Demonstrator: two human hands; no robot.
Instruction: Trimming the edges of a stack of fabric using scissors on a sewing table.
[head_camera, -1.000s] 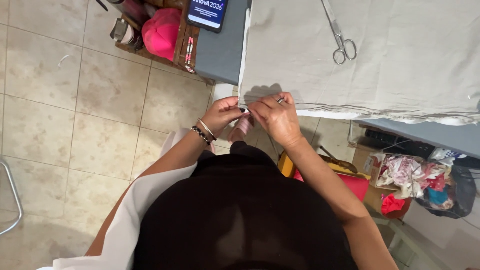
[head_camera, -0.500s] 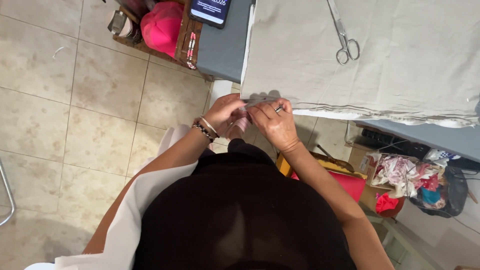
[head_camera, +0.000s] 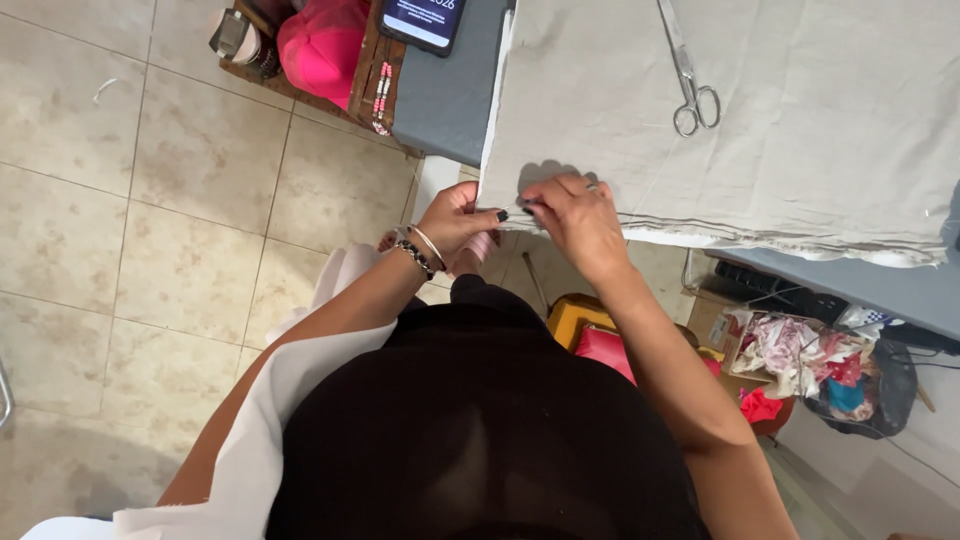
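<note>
Where fabric (head_camera: 800, 130) overhangs: hands (head_camera: 520, 215) pinching.

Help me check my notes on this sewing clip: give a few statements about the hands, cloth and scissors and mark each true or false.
1. Both hands, left hand and right hand, meet at the near edge of the grey cloth. True.
2. The scissors are in the right hand. False: they lie on the cloth, away from both hands.
3. The left wrist wears bracelets. True.
4. The phone lies on the floor tiles. False: it rests on the grey table.
</note>
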